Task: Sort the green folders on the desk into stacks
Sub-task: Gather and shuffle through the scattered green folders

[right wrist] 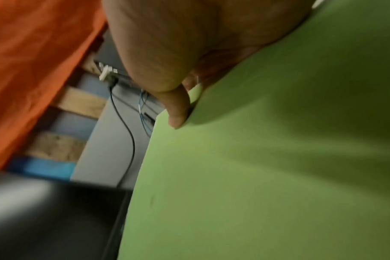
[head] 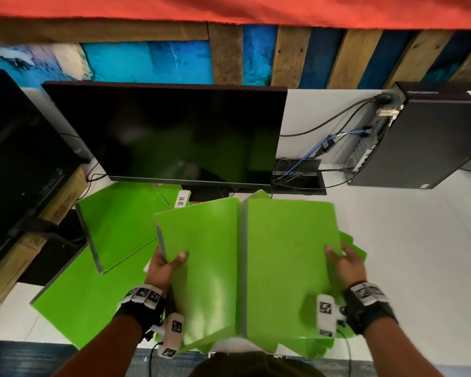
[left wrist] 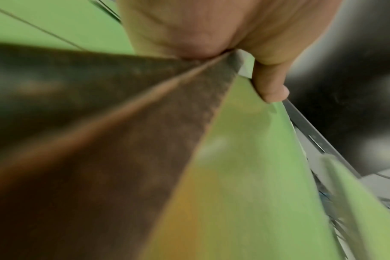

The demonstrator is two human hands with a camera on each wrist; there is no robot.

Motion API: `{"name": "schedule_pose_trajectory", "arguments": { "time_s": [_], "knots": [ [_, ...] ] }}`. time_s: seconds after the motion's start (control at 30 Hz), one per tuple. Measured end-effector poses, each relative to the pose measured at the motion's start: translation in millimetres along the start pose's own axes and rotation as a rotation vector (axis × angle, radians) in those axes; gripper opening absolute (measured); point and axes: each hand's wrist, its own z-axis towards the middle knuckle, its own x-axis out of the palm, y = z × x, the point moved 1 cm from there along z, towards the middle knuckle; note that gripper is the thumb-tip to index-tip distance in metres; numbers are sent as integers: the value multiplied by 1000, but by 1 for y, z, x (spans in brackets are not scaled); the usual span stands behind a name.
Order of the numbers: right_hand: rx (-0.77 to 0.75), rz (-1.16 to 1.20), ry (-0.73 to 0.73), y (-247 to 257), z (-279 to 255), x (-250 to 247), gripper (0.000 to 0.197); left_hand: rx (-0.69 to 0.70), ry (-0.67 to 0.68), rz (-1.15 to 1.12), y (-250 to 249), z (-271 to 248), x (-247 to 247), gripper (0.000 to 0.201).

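Note:
Two green folders are held side by side above the desk in the head view. My left hand [head: 169,263] grips the left folder [head: 201,257] at its left edge, thumb on top; the left wrist view shows that thumb [left wrist: 272,88] on the green cover [left wrist: 252,176]. My right hand [head: 343,261] grips the right folder [head: 288,257] at its right edge, thumb [right wrist: 178,112] pressed on the cover [right wrist: 267,167]. More green folders lie beneath and left, one thick folder [head: 120,221] atop a flat one [head: 76,303]. A folder tab labelled "H.R" [head: 180,199] shows behind.
A dark monitor [head: 169,131] stands behind the folders, another screen [head: 19,164] at far left. A black computer case [head: 424,134] with cables [head: 310,156] sits at back right. The white desk [head: 408,248] shows bare on the right. Cardboard boxes [head: 19,257] sit at left.

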Motion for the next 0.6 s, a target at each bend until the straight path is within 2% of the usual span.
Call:
{"name": "schedule_pose_trajectory", "arguments": {
  "time_s": [0.1,0.23,0.37,0.5,0.53,0.6],
  "knots": [
    [32,-80,85,-7,-4,35,43,41,11,66,1,2,19,29],
    [-3,-252,193,0,-8,64,52,66,-19,201,-2,-6,40,31],
    [-24,-374,304,16,-16,85,59,53,90,246,-1,-21,54,47],
    [-13,-479,405,20,-27,108,70,55,132,262,1,-28,65,38],
    [-10,-478,413,22,-28,111,72,75,144,240,0,-29,66,44],
    [-13,-471,428,26,-27,111,73,123,178,188,1,-25,61,70]
  ]
}}
